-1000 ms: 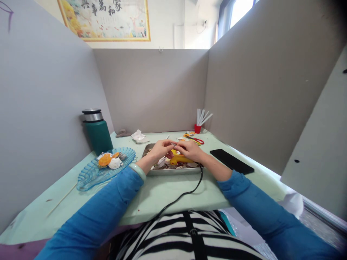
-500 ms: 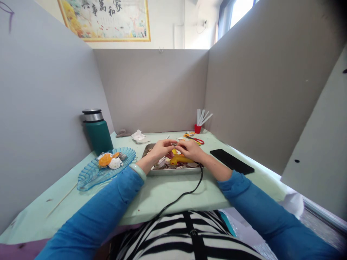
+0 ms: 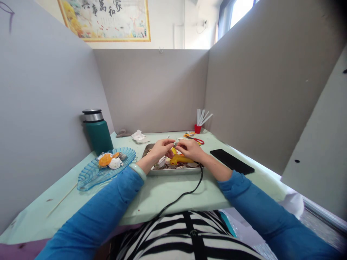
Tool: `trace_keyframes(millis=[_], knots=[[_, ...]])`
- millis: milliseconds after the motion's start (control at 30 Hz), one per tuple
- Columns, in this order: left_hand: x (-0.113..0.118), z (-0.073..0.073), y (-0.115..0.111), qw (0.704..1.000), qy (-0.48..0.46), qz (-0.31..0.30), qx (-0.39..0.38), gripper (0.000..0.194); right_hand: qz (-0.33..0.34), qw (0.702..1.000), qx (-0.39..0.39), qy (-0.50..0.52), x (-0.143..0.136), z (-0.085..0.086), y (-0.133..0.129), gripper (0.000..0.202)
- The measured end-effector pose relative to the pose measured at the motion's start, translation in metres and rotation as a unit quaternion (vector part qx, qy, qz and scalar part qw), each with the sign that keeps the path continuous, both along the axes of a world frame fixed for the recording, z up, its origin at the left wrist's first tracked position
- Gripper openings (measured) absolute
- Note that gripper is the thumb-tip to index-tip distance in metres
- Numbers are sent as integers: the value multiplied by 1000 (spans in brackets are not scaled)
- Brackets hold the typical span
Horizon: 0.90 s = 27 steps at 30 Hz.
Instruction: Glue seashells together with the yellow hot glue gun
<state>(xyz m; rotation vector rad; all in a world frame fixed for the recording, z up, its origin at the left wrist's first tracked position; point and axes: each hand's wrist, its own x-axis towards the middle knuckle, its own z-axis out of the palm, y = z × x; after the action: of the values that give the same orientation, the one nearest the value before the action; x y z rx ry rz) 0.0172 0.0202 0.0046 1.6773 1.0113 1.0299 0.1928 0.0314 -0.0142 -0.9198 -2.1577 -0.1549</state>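
Both hands meet above a metal tray [image 3: 173, 172] of shells and small pieces. Between the fingertips is a small greyish piece [image 3: 175, 143], too small to name. My left hand [image 3: 162, 148] pinches it from the left, and my right hand [image 3: 189, 149] has its thumb and fingers closed on it from the right. Under my right hand a yellow glue gun [image 3: 180, 159] lies across the tray, its black cable [image 3: 184, 194] running down over the table edge.
A blue shell-shaped plate [image 3: 93, 175] holding shells and a green bottle [image 3: 98, 137] stand at the left. A black phone-like slab [image 3: 231, 161], red-handled scissors [image 3: 198, 141] and a red cup [image 3: 197, 129] of white sticks are at the right. Grey partitions surround the table.
The fingertips have parted slightly, and the small greyish piece between them now shows more clearly. The arms and the tray have hardly moved.
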Motion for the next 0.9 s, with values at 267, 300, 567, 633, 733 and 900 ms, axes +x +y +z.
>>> trace_keyframes(millis=[267, 300, 567, 633, 733, 900], knots=[[-2, 1, -1, 1000, -16, -17, 0, 40, 10, 1000, 13, 11, 0, 0, -1, 25], [-2, 2, -2, 1000, -16, -19, 0, 41, 12, 1000, 14, 13, 0, 1, -1, 25], [0, 3, -3, 1000, -5, -9, -3, 38, 10, 999, 1, 31, -1, 3, -4, 29], [0, 2, -2, 1000, -2, -19, 2, 38, 6, 999, -7, 37, -1, 3, -5, 28], [-1, 0, 0, 999, -3, -39, 11, 42, -3, 999, -14, 33, -1, 3, -5, 27], [0, 0, 0, 1000, 6, -12, 4, 36, -6, 1000, -24, 16, -1, 3, -4, 29]])
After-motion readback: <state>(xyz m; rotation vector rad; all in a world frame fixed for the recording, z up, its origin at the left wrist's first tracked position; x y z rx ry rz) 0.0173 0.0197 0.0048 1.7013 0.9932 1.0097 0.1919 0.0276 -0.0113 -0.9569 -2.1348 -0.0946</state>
